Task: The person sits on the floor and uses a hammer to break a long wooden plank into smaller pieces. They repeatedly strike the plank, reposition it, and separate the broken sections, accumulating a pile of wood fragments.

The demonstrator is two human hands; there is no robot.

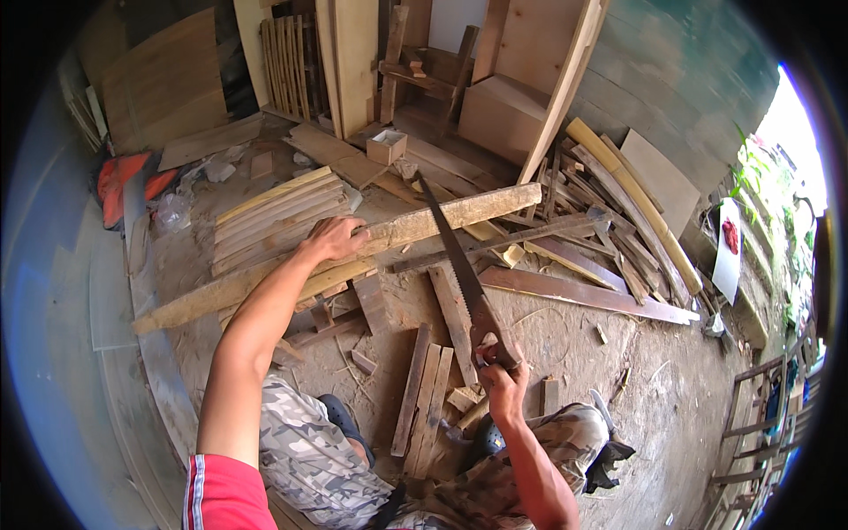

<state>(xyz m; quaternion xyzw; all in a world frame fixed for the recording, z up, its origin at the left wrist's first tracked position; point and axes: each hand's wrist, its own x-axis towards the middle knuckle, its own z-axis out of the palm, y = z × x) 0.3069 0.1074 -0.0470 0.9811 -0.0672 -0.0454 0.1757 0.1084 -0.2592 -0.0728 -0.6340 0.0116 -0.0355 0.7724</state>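
A long rough plank (450,215) lies slantwise before me, its right end sticking out past the low wooden support beneath it. My left hand (334,238) presses on its top edge, fingers curled over the wood. In my right hand (504,384) is the handle of a handsaw (461,269), gripped with the fingers wrapped round it. The saw's blade points away from me and crosses the plank's right part. From this view I cannot tell how deep, if at all, the teeth sit in the wood.
Stacked slats (278,216) lie left of the plank. A heap of scrap wood (618,238) fills the right back, near a wooden cabinet (512,106). Loose offcuts (424,402) lie between my feet. A small open box (386,147) stands farther back. A ladder-like wooden frame (751,433) stands at right.
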